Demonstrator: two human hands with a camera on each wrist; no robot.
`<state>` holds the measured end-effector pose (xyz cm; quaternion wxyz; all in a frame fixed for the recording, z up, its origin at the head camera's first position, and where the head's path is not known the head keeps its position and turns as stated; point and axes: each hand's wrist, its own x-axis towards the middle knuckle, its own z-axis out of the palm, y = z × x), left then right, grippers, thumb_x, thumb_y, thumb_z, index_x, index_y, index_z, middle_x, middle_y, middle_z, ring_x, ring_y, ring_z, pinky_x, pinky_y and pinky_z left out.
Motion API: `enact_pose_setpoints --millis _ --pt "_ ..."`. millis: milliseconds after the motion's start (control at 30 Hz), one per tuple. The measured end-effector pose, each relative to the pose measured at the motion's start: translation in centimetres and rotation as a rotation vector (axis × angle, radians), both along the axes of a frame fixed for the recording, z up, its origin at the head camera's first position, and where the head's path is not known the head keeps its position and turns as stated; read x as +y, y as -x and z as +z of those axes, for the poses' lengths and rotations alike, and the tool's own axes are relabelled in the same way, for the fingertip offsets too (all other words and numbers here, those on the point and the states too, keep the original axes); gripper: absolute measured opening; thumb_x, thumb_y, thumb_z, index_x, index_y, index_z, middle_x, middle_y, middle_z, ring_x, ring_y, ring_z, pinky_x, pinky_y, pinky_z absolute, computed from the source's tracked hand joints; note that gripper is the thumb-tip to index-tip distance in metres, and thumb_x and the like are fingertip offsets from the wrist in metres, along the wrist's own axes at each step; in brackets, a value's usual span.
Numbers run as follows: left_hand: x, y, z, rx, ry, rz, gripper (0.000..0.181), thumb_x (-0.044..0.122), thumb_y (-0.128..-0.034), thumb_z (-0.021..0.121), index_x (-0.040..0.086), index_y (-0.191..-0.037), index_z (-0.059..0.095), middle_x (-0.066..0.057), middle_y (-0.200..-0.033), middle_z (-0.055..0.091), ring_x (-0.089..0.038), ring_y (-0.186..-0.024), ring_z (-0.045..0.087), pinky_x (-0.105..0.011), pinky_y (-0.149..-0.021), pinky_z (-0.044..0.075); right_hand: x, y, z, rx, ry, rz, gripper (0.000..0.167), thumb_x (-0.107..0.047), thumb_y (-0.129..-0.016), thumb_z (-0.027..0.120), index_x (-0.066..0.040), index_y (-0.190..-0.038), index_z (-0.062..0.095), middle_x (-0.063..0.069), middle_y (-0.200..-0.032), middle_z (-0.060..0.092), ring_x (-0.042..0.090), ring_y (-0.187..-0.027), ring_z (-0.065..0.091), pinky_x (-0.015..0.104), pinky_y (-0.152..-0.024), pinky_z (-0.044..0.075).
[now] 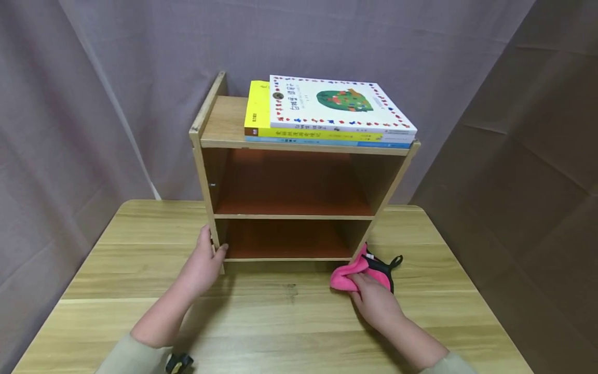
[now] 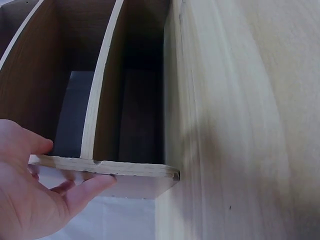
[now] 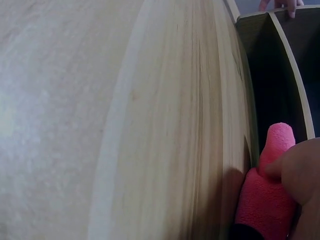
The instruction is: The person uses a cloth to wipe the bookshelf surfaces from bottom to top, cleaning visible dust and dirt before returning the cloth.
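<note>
A wooden shelf unit (image 1: 294, 217) stands on the table. My left hand (image 1: 204, 263) grips the lower part of its left side panel, thumb on the front edge; in the left wrist view the hand (image 2: 40, 185) has its fingers around the outside of that panel (image 2: 135, 170). My right hand (image 1: 376, 303) holds a pink cloth (image 1: 344, 278) with black trim against the shelf's lower right corner. In the right wrist view, the thumb of the right hand (image 3: 302, 170) presses on the pink cloth (image 3: 265, 205); its other fingers are mostly hidden.
Several books, a white-covered one (image 1: 345, 104) uppermost and a yellow one (image 1: 258, 104) below, lie on the shelf's top. Grey curtains (image 1: 140, 104) hang behind and beside the wooden table (image 1: 280, 332). A dark object (image 1: 179, 362) is by the left sleeve.
</note>
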<state>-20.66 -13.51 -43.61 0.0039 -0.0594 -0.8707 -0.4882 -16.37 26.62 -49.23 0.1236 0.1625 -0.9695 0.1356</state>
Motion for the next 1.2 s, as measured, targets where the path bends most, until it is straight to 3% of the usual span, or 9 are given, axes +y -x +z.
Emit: enact_pose_setpoints --millis 200,300,467,667,900,1200 --pt "-0.5 -0.3 0.6 -0.063 -0.046 0.005 0.088 0.051 -0.1006 0.050 0.021 -0.158 -0.010 -0.025 -0.160 0.014 -0.047 -0.142 0.024 -0.066 -0.110 0.024 0.2 0.0 -0.2 -0.052 0.037 -0.022 0.032 -0.012 -0.093 0.067 -0.010 -0.125 0.065 0.017 -0.127 0.064 0.036 -0.123 0.057 0.051 -0.103 0.044" --pt "-0.7 -0.4 1.2 0.001 -0.112 0.008 0.088 0.055 -0.0988 0.050 0.023 -0.159 -0.006 -0.021 -0.161 0.014 -0.045 -0.142 0.026 -0.067 -0.108 0.028 0.4 -0.2 -0.2 -0.065 0.065 -0.027 0.031 -0.013 -0.095 0.066 -0.010 -0.125 0.065 0.015 -0.127 0.064 0.035 -0.123 0.056 0.051 -0.103 0.044" --pt "-1.3 -0.5 3.2 0.157 -0.206 0.025 0.076 0.043 -0.1025 0.051 0.026 -0.160 0.005 -0.015 -0.157 0.025 -0.040 -0.140 0.032 -0.064 -0.105 0.034 0.6 -0.3 -0.1 -0.105 0.144 -0.046 0.029 -0.012 -0.095 0.066 -0.013 -0.124 0.065 0.010 -0.122 0.067 0.033 -0.117 0.061 0.051 -0.099 0.047" --pt "-1.7 -0.4 5.7 0.227 -0.235 0.050 0.073 0.041 -0.1017 0.054 0.030 -0.160 0.011 -0.011 -0.155 0.032 -0.037 -0.138 0.038 -0.061 -0.105 0.036 0.9 -0.7 0.2 -0.173 0.271 -0.112 0.031 -0.014 -0.098 0.062 -0.018 -0.129 0.064 0.007 -0.124 0.067 0.031 -0.117 0.061 0.053 -0.098 0.047" --pt "-1.8 0.5 7.3 0.231 -0.193 0.053 0.077 0.049 -0.0983 0.056 0.031 -0.160 0.013 -0.013 -0.155 0.032 -0.037 -0.137 0.038 -0.061 -0.106 0.035 0.9 -1.3 0.5 -0.134 0.408 -0.168 0.034 -0.012 -0.099 0.060 -0.010 -0.133 0.061 0.016 -0.129 0.063 0.037 -0.121 0.057 0.056 -0.100 0.044" --pt "-1.2 0.6 8.4 0.179 -0.144 0.054 0.083 0.059 -0.0939 0.056 0.033 -0.159 0.012 -0.011 -0.158 0.028 -0.036 -0.138 0.038 -0.061 -0.105 0.038 0.2 -2.0 1.0 -0.185 0.626 -0.288 0.036 -0.017 -0.102 0.055 -0.014 -0.138 0.057 0.019 -0.127 0.063 0.030 -0.111 0.058 0.051 -0.097 0.046"
